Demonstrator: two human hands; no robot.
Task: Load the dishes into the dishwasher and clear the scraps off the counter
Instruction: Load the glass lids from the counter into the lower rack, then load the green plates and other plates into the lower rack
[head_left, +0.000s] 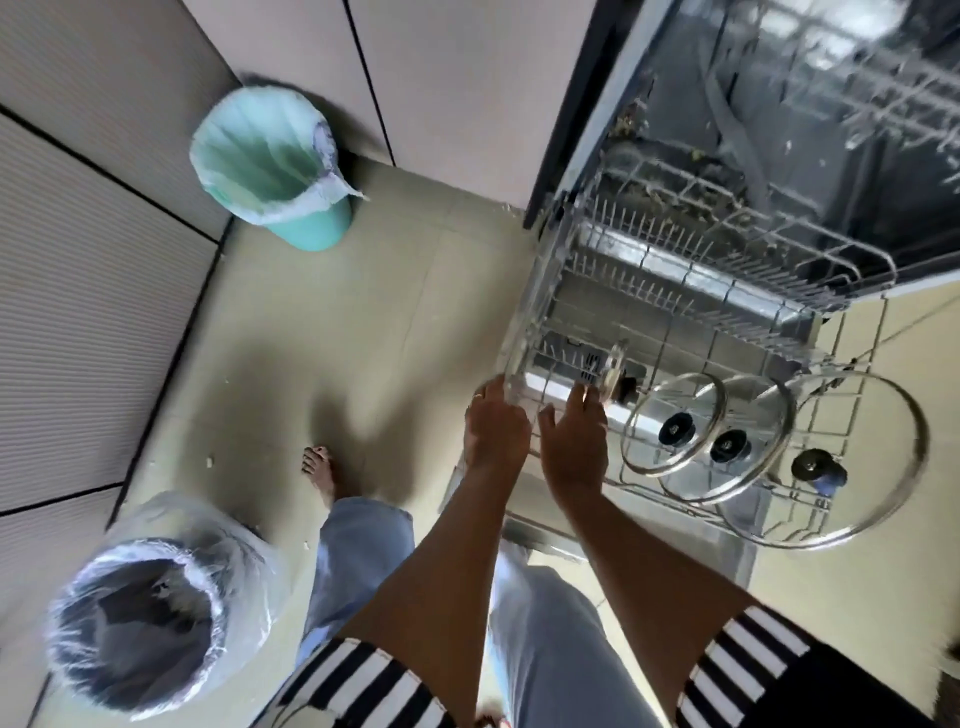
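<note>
Both hands meet at the near left corner of the dishwasher's (779, 104) pulled-out lower rack (649, 270). The right hand (574, 447) has straight fingers; the left hand's (496, 431) hold is lost in blur (cannot tell). Three glass lids (675, 421) stand on edge in the rack, just right of the nearer right hand.

head view, steeply down, close

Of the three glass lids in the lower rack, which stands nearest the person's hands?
The leftmost lid, just beside the right hand; the middle lid and the largest lid stand farther off to the right.
</note>
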